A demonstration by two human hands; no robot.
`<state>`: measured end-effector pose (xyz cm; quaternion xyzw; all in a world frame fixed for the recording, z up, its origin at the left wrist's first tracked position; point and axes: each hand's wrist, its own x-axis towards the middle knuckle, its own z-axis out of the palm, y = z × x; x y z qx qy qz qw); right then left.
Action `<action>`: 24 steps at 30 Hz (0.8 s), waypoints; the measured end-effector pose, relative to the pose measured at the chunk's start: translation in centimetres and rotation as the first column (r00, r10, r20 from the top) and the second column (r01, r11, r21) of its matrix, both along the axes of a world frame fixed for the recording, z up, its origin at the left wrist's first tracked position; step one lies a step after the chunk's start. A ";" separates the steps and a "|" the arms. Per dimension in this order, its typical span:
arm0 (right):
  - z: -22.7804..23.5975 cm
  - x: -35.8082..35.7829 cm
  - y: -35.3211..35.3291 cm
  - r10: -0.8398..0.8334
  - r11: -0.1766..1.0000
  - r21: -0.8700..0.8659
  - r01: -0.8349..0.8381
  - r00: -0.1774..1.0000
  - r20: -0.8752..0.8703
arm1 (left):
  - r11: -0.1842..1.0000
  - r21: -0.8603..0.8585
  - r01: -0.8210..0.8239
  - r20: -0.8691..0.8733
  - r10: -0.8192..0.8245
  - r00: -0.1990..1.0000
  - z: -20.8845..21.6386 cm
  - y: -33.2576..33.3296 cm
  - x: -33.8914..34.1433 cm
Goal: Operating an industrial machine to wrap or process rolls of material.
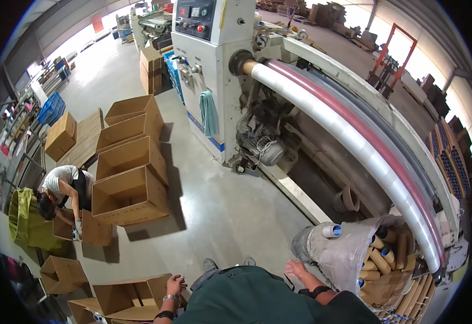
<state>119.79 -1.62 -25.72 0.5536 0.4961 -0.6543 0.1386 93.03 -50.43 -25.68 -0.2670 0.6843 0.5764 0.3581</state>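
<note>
My left hand hangs beside my body, fingers loosely curled in, and nothing shows in it. An open cardboard box with dividers is just left of it. On the other side my right hand is held out with its fingers apart and nothing in them. Nearest to it is a large bin wrapped in cloudy plastic film, holding several brown cardboard tubes. A short white roll with a blue core end lies on the film's upper edge.
A white machine bears a long, shiny film roll; a teal cloth hangs on it. Open cardboard boxes stand in a row at left. Another person bends over a small box beside a yellow-green sack.
</note>
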 end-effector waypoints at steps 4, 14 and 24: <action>0.8 -1.2 -0.6 0.045 0.999 0.002 -0.045 0.999 0.003 | 0.999 -0.041 -0.016 -0.014 0.015 1.000 0.9 -0.5 1.2; 1.3 1.5 -2.1 0.076 0.996 0.043 -0.077 0.997 0.020 | 1.000 -0.023 -0.005 -0.027 0.004 1.000 0.6 -1.6 1.6; -0.6 3.9 -2.4 0.038 0.999 0.030 -0.038 0.999 -0.002 | 0.998 -0.041 0.038 -0.040 -0.040 0.998 0.3 -0.7 0.6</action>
